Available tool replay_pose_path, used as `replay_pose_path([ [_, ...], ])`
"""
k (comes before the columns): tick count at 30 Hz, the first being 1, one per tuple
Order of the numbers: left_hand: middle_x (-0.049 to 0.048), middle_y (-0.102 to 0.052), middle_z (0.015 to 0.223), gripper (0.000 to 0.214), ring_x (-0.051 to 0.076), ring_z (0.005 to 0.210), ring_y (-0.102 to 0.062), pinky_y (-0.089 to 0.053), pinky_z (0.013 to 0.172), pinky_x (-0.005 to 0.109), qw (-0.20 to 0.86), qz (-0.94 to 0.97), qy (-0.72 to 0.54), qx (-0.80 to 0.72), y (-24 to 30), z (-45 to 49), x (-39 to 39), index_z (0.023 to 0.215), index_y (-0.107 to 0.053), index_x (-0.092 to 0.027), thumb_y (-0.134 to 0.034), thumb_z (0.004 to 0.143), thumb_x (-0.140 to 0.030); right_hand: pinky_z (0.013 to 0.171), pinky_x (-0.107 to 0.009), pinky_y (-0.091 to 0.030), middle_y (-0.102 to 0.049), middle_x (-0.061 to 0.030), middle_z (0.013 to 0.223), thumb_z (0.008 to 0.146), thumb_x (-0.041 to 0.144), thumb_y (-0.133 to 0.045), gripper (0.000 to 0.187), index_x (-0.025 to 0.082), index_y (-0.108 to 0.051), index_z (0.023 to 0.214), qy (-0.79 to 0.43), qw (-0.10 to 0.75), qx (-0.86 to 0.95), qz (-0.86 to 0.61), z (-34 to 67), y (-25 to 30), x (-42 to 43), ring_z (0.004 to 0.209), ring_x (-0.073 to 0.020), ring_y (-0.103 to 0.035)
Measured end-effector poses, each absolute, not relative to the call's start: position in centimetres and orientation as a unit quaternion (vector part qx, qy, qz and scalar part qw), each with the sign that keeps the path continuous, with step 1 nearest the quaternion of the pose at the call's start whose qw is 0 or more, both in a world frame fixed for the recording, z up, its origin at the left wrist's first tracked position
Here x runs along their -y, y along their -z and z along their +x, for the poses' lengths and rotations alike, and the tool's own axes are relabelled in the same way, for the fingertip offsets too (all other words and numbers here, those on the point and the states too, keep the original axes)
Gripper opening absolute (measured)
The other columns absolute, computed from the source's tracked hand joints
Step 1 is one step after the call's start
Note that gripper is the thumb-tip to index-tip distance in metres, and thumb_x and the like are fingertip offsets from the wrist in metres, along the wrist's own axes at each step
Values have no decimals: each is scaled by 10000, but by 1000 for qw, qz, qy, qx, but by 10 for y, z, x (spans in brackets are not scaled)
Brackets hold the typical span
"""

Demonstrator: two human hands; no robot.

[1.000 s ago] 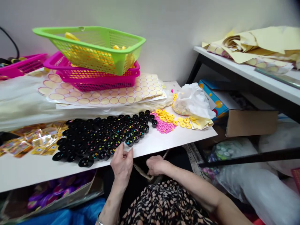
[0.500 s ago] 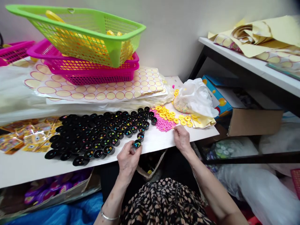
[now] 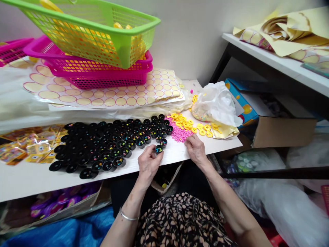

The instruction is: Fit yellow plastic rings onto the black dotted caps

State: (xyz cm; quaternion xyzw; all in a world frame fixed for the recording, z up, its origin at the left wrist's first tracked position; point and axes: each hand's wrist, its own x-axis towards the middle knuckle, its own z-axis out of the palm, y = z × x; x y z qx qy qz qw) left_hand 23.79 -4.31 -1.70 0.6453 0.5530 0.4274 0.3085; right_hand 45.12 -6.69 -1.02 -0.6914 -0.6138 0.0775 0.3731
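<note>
Had left hand (image 3: 150, 163) clamped on small black cup (image 3: 158, 150), pinched between thumb and fingers, mouth upward, with colored bits (image 3: 159, 148) inside. Had right hand (image 3: 195, 149) apart from left, fingertips together at near edge of pink pieces (image 3: 180, 134); could not tell whether gripping any. Saw cup between hands, nearer left, with pink pieces beyond it, rightward, nearer right. Saw no clear long axis on round cup. Saw massed black cups (image 3: 112, 145) left of left hand, yellow rings (image 3: 183, 120) beyond right.
</note>
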Motion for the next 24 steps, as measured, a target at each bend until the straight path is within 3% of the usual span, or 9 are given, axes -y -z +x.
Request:
replay_pose_path([
  [8,-64,-461,593,294,61,489,-403,-365,517,186,310,648,-436,-542,21,239,43,932,-613,-184,-647,681,-333,636,-230,-376,-517,-5,776,791,212,-512,110,195,-615,756,-114,343,611,-704,446,3,68,705,-128,-512],
  [19,-64,-444,602,280,64,505,-398,-362,520,186,304,658,-435,-533,22,239,46,924,-615,-193,-659,677,-316,605,-251,-301,-562,-43,843,876,204,-407,222,178,-616,804,13,198,666,-719,434,7,62,735,-139,-510],
  [24,-63,-440,605,278,66,510,-398,-358,515,187,306,660,-438,-529,22,238,47,934,-612,-201,-653,684,-313,588,-249,-288,-568,-40,868,879,229,-429,187,184,-607,848,20,190,667,-720,432,7,60,745,-140,-511],
])
